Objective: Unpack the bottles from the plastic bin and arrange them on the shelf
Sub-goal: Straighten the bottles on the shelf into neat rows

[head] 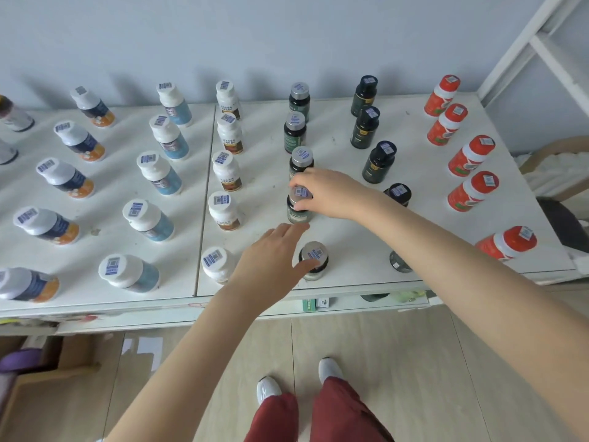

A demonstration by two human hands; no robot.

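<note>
Rows of bottles stand on the white shelf top (338, 240). My right hand (328, 193) grips the silver cap of a dark green bottle (299, 212), fourth back-to-front in the green row, upright on the shelf. My left hand (271, 256) hovers with fingers stretched out just in front of that bottle, its thumb beside the silver-capped front bottle (314, 260). Further green bottles (294, 132) stand behind. The plastic bin is not in view.
Left of the green row stand white bottles with brown labels (224, 210), blue-labelled (149, 220) and orange-labelled ones (47, 224). Right of it stand black bottles (379, 161) and red ones (471, 191). A cardboard box (41, 378) sits on the floor at lower left. A white rack (541, 49) rises at right.
</note>
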